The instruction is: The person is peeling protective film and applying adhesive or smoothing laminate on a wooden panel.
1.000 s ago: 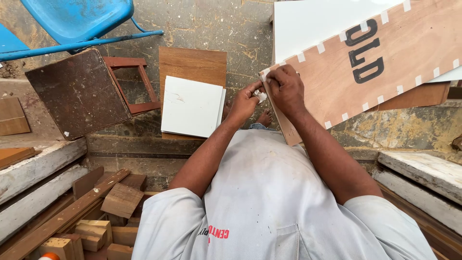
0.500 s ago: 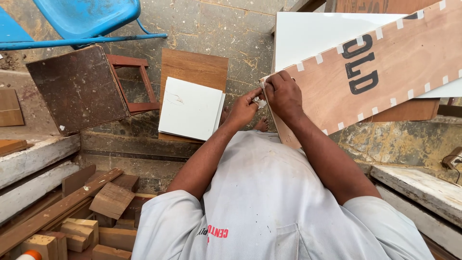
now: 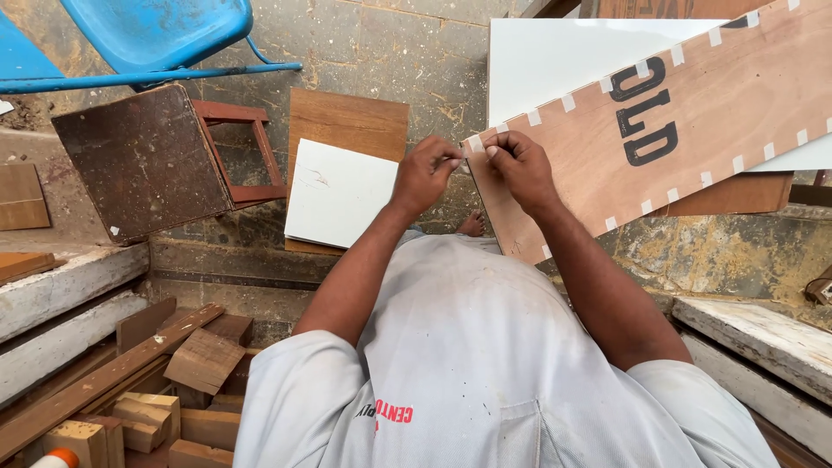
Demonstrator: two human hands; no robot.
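Both hands at the plank's near corner, at 12 o'clock from the torso: left hand point(image 3: 425, 173) and right hand point(image 3: 518, 166) with fingers point(image 3: 496, 149) pinched shut on a white tape tab at the plank point(image 3: 693, 130) edge. Plank brown, with black lettering and white tabs, over a white sheet point(image 3: 555, 61). At 10 o'clock, white panel point(image 3: 338, 191) on wood board point(image 3: 347, 121). Stone floor point(image 3: 407, 43); blue chair point(image 3: 156, 35) at 11.

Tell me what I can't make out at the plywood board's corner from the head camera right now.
- What the fingertips pinch: hidden by the left hand and right hand, too small.
- Plywood board: far end cut off by the frame edge.
- White panel behind it: mostly covered by the board.
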